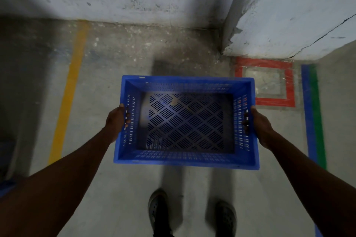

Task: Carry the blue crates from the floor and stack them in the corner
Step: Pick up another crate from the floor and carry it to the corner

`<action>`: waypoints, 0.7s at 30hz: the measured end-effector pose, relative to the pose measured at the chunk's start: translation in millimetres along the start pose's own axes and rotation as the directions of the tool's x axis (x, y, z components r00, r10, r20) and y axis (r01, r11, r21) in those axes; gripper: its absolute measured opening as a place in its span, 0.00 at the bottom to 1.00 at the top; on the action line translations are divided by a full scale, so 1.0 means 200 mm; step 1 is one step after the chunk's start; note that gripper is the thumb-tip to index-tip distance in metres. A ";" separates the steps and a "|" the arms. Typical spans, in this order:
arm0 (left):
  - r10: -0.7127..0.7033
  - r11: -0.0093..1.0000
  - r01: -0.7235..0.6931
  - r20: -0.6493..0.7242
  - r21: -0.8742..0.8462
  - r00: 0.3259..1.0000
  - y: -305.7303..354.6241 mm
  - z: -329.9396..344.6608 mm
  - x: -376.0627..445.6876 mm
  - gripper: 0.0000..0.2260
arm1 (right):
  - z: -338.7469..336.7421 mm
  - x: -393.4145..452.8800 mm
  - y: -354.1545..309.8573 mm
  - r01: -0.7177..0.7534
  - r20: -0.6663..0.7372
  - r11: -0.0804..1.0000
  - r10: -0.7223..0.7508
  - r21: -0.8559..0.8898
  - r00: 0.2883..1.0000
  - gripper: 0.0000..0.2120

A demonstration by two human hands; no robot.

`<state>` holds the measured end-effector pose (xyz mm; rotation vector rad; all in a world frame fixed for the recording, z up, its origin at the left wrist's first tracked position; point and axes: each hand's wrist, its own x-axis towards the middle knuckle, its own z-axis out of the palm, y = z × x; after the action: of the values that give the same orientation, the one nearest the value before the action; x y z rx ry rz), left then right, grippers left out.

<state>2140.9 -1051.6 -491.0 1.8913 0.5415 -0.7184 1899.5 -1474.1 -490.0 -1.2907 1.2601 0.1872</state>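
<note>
Blue slotted plastic crate [185, 121] is hanging above the grey concrete floor [115, 188], just left of the red taped square [290, 84]; left hand [116, 121] and right hand [259, 124] are gripping its short side handles.

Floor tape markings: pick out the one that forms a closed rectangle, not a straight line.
The red tape, by the wall corner, just right of the blue crate. It boxes in a patch of floor; the yellow stripe and the blue-green stripe run straight.
</note>
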 end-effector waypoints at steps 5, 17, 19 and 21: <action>0.021 1.000 -0.021 0.006 -0.008 1.000 -0.03 0.00 0.04 0.18 | 0.03 -0.04 0.00 0.023 -0.023 1.000 -0.022 0.012 0.999 0.25; 0.190 0.928 -0.111 -0.196 0.355 0.962 0.01 -0.03 -0.15 0.27 | 0.00 -0.24 -0.04 0.019 -0.184 0.969 -0.066 -0.245 0.981 0.30; 0.253 0.924 -0.180 -0.188 0.336 0.949 0.06 -0.03 -0.28 0.23 | -0.02 -0.38 -0.08 0.050 -0.194 0.960 -0.106 -0.274 0.975 0.28; 0.266 0.938 -0.212 -0.177 0.275 0.947 0.12 -0.06 -0.44 0.19 | -0.03 -0.56 -0.14 0.085 -0.206 0.962 -0.141 -0.259 0.968 0.25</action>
<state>2095.4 -1054.3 -410.9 2.2438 0.3511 -0.4416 1872.0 -1432.0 -386.7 -1.6325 1.3789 0.1233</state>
